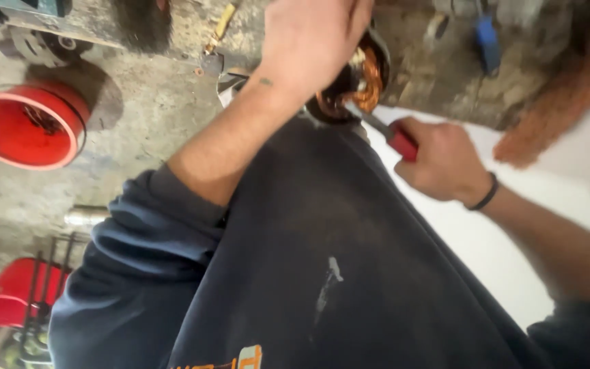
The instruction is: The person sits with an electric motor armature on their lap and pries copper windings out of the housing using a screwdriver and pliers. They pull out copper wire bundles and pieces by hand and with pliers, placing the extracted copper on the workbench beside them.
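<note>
My left hand (308,41) grips the top of a round dark motor stator (349,85) with copper windings, held against my dark blue sweatshirt. My right hand (442,160) is closed around the red handle of a screwdriver (390,133). Its metal shaft points up and left into the copper coils. A black band circles my right wrist. Much of the stator is hidden behind my left hand.
A red bucket (25,126) with wire inside stands on the concrete floor at the left. Another red container (8,294) and a black wire rack sit at the lower left. A blue tool (487,41) lies at the top right. A white surface (486,239) spreads on the right.
</note>
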